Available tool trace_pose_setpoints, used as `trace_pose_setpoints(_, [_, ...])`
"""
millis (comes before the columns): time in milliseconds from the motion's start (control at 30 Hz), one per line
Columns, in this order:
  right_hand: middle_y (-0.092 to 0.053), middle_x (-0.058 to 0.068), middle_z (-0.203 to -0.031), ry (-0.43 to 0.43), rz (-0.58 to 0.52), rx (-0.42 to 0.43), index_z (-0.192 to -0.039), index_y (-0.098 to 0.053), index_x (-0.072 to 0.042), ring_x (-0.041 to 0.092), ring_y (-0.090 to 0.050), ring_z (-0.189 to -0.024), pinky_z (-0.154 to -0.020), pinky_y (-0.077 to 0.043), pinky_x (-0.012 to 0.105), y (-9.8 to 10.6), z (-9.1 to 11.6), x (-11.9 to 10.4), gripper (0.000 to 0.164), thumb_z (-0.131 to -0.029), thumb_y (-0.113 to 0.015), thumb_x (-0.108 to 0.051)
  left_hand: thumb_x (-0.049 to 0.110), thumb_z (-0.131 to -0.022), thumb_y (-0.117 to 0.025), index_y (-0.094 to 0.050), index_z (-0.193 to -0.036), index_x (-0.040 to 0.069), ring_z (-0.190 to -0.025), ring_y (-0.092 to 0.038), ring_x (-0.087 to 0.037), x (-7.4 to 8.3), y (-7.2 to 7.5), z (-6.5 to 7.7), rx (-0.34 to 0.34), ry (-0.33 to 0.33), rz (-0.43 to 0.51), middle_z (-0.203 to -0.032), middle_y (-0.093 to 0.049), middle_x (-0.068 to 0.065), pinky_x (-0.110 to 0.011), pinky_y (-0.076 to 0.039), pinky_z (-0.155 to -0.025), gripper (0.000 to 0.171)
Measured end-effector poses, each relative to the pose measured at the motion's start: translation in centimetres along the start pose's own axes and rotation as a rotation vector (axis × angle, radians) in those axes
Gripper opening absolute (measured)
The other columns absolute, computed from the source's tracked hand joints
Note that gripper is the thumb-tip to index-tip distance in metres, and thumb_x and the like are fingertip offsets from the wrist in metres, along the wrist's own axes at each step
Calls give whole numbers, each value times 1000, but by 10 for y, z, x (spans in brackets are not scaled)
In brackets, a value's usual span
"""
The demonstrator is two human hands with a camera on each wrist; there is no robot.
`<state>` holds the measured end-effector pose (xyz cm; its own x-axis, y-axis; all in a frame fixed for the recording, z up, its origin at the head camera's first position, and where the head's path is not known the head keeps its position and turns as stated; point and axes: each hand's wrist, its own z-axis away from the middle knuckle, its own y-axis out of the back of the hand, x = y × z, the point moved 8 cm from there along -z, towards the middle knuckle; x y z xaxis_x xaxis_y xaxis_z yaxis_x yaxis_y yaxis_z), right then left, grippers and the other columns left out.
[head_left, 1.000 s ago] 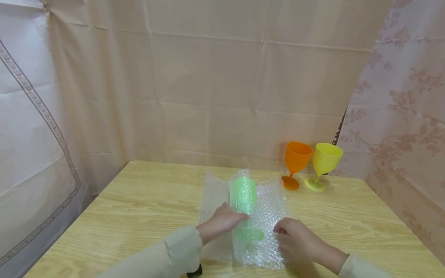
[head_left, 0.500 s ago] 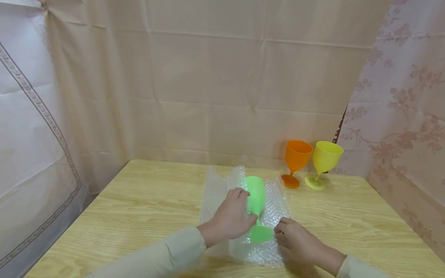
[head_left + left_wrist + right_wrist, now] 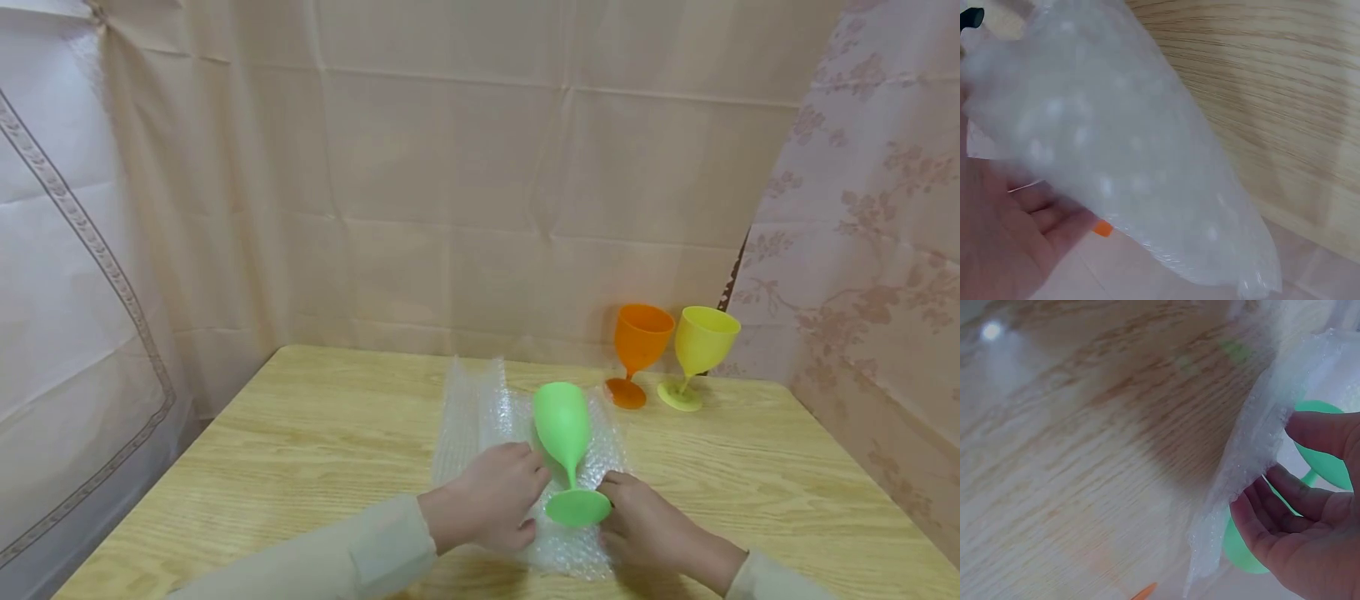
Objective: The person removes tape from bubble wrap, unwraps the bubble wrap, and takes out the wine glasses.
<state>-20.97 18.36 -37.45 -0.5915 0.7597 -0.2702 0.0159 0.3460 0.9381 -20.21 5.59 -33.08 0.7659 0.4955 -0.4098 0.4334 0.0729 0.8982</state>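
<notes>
A light green goblet lies on its side on a sheet of bubble wrap, its round foot toward me. My left hand is beside the goblet's stem and grips the wrap's left part. In the left wrist view the bubble wrap hides part of that hand, including the thumb. At the wrap's right edge, near the goblet's foot, is my right hand. The right wrist view shows its thumb and fingers pinching the bubble wrap, with the green goblet behind.
An orange goblet and a yellow goblet stand upright at the back right of the wooden table. A beige cloth hangs behind the table. Patterned cloth hangs on the right.
The left hand has drawn the wrap's upper layer leftward off the green goblet, which is now uncovered and sits farther right. The right hand has stayed at the right edge.
</notes>
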Motion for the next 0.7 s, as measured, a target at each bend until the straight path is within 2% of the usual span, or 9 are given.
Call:
trace_pose_setpoints(167, [-54,-8,-81,-1,-29,-35,-87,-64,-11,0,-45,-74,-63,-45,20,0,-1,1,23,-68,-74,-6,49,-71,-64,-60,-86,19,-73,-50,-8,-8,-11,18,-76,48,-138,-78,-55,8,-19,-42,-68,34])
trace_pose_setpoints(267, [-57,-6,-82,10,-36,-52,-87,-64,-10,2,-49,-74,-64,-47,21,0,-2,2,22,-68,-74,-6,49,-69,-66,-62,-88,17,-74,-52,-9,-14,-18,30,-116,71,-149,-80,-57,7,-20,-44,-69,38])
trace_pose_setpoints(433, [-59,-4,-86,-9,-72,-106,-91,-65,-8,5,-53,-76,-67,-50,22,0,-3,5,25,-69,-76,-9,49,-71,-65,-62,-90,15,-76,-54,-11,-24,-28,47,-161,92,-113,-81,-59,5,-22,-46,-71,39])
trace_pose_setpoints(533, [-61,-2,-86,-6,-112,-126,-91,-66,-8,7,-55,-77,-68,-50,22,0,-3,7,22,-71,-74,-5,47,-71,-66,-62,-87,15,-74,-53,-11,-28,-32,57,-160,102,-79,-80,-59,5,-22,-46,-69,36])
trace_pose_setpoints(700, [-63,2,-86,10,-175,-181,-93,-67,-4,9,-57,-76,-67,-52,23,3,-7,11,21,-74,-69,5,42,-71,-66,-57,-78,16,-65,-44,-10,-29,-35,69,-100,98,-44,-72,-52,6,-20,-38,-56,28])
